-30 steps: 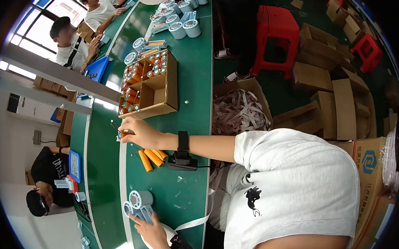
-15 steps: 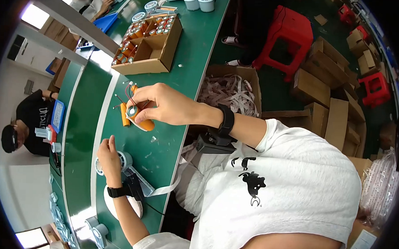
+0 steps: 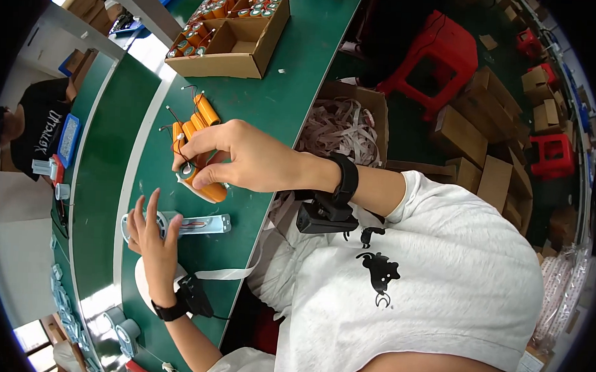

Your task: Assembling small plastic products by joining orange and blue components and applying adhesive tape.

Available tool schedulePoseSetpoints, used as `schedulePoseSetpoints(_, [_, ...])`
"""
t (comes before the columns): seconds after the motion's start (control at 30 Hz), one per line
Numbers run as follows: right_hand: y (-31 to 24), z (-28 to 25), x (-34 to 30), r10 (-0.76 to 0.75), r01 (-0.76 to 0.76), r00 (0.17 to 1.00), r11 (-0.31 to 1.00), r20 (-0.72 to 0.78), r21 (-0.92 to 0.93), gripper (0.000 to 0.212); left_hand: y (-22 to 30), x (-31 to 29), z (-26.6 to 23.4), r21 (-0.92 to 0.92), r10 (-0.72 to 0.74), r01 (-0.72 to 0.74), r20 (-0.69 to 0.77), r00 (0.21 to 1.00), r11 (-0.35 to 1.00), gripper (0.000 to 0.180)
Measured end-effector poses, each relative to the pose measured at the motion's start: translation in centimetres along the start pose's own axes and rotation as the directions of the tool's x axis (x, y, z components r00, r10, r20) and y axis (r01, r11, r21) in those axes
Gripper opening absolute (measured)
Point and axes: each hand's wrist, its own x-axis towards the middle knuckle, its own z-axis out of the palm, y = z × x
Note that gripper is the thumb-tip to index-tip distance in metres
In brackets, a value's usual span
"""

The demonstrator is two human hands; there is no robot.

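An orange cylindrical battery (image 3: pixel 208 190) with thin wires and a white strip along its side is pinched between the thumb and fingers of my right hand (image 3: pixel 236 158), above the green table. Just beyond it lie several more orange batteries (image 3: pixel 195 123) with wires and small white connectors. My left hand (image 3: pixel 155 236) has its fingers spread over the round end of a light blue plastic housing. The housing's long handle (image 3: pixel 206 224) is open, with red wires inside. Whether my left fingers touch the housing, I cannot tell.
A divided cardboard box (image 3: pixel 233 65) of batteries stands on the green table (image 3: pixel 248 104). A white round object (image 3: pixel 149 282) and white strip (image 3: pixel 224 274) lie nearby. Beside the table are a carton of strips (image 3: pixel 344 125) and red stool (image 3: pixel 437 52). A person (image 3: pixel 38 125) sits across.
My left hand has spread its fingers over the housing. The handle has swung to point toward the table's near edge. My right hand still holds the battery, and more loose batteries show beyond it.
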Motion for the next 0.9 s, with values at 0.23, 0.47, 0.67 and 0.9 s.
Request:
schedulePoseSetpoints(0.23, [0.6, 2.7, 0.9, -0.069, 0.066, 0.988, 0.997, 0.139, 0.029, 0.024, -2.2, -1.1, -1.3, -0.127, 0.456, -0.44, 0.158, 0.876, 0.889, 0.027])
schedulePoseSetpoints(0.47, [1.4, 4.6, 1.7, -0.144, 0.198, 0.948, 0.965, 0.283, -0.174, 0.02, -2.0, -1.0, 0.5, -0.058, 0.478, -0.475, 0.078, 0.875, 0.878, 0.024])
schedulePoseSetpoints(0.67, [1.8, 4.2, 1.4, -0.11, 0.215, 0.933, 0.934, 0.342, -0.286, 0.015, -0.9, -0.7, -0.3, -0.002, 0.468, -0.473, 0.143, 0.872, 0.881, 0.02])
schedulePoseSetpoints(0.9, [1.3, 3.5, 1.1, -0.083, 0.384, 0.862, 0.752, 0.501, -0.536, 0.01, -1.3, -0.5, -0.2, -0.307, 0.373, -0.337, 0.068, 0.925, 0.89, 0.011])
